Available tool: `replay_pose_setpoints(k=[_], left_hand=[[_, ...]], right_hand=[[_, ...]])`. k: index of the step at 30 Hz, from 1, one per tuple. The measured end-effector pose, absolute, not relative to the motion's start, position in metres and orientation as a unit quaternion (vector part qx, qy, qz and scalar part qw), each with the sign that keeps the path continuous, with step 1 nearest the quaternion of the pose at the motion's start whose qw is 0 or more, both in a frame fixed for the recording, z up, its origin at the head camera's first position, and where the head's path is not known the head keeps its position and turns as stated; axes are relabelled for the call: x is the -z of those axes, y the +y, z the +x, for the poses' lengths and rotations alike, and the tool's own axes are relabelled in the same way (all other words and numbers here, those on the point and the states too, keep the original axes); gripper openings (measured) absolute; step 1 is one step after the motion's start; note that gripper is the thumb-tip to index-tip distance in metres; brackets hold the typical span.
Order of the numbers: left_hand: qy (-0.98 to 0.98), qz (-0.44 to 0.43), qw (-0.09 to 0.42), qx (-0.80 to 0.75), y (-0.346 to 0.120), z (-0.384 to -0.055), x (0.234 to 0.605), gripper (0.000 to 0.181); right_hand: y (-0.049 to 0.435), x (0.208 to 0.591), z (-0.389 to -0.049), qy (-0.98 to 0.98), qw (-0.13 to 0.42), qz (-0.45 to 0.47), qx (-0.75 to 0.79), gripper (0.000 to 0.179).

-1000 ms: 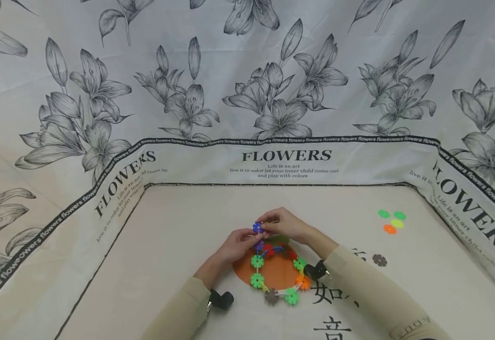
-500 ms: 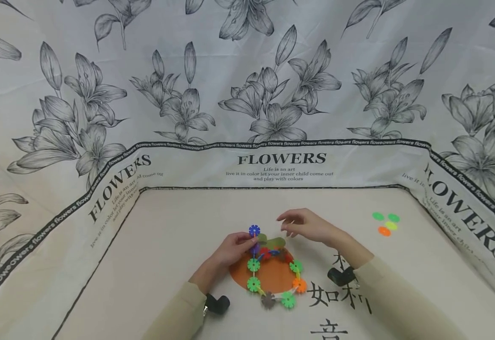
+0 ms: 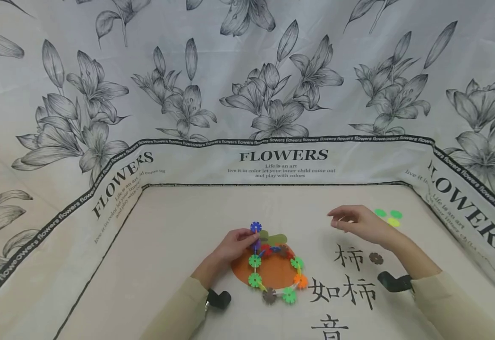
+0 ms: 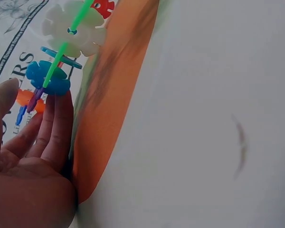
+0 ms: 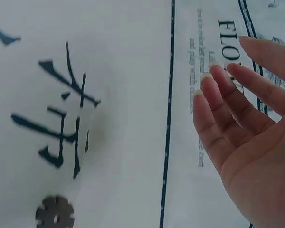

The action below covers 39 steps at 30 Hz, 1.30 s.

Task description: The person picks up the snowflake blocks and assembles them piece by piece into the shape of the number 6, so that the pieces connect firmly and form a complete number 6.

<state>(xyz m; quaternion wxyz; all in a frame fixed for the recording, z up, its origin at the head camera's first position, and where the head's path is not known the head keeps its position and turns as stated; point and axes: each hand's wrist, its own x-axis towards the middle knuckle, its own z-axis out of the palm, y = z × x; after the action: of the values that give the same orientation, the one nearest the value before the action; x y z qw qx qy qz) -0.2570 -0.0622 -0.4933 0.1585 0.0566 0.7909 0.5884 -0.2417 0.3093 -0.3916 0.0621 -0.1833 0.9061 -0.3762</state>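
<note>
A ring of interlocking notched plastic discs [image 3: 254, 280], in green, brown, orange, red and blue, is spread over the orange persimmon print. My left hand [image 3: 232, 246] pinches it at its upper left, by a purple disc [image 3: 255, 244] partly hidden by the fingers. Above the fingertips stands a blue disc [image 3: 255, 227]. In the left wrist view the thumb and fingers surround the end of the linked discs [image 4: 47, 78]. My right hand [image 3: 358, 223] hovers over the cloth, holding nothing, its fingers loosely bent. It is nearest the loose green disc [image 3: 380, 213] and yellow disc [image 3: 394, 222].
Another loose green disc [image 3: 396, 215] lies beside the yellow one. A brown disc [image 3: 376, 258] rests near the black characters [image 3: 349, 257]. The pale printed cloth [image 3: 179, 212] covers the table, and a flowered curtain [image 3: 213, 118] rises behind and at the sides.
My right hand has let go of the blue disc and moved right, toward the loose discs. It now hides the loose orange disc. My left hand keeps its hold.
</note>
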Motion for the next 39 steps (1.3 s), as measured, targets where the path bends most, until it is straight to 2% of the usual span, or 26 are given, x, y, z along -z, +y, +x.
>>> replay_pose_setpoints(k=[6,16,22,29,33,39], left_hand=[[0.791,0.059,0.153,-0.589,-0.062,-0.258,0.492,0.033],[0.794,0.052,0.154,-0.585,-0.060,-0.257,0.491,0.033],[0.794,0.057,0.152,-0.585,-0.061,-0.258,0.491,0.031],[0.788,0.060,0.152,-0.594,-0.062,-0.259,0.494,0.031],[0.775,0.059,0.148,-0.611,-0.064,-0.261,0.497,0.031],[0.751,0.053,0.148,-0.641,-0.068,-0.262,0.499,0.030]], right_hand=[[0.358,0.404,-0.235,0.936,0.032,-0.149,0.318,0.040],[0.420,0.440,-0.221,0.921,0.143,-0.148,0.330,0.040],[0.422,0.451,-0.217,0.930,0.136,-0.149,0.307,0.038],[0.418,0.455,-0.217,0.925,0.124,-0.168,0.317,0.025],[0.418,0.456,-0.219,0.931,0.127,-0.144,0.309,0.018],[0.402,0.453,-0.225,0.942,0.099,-0.118,0.297,0.016]])
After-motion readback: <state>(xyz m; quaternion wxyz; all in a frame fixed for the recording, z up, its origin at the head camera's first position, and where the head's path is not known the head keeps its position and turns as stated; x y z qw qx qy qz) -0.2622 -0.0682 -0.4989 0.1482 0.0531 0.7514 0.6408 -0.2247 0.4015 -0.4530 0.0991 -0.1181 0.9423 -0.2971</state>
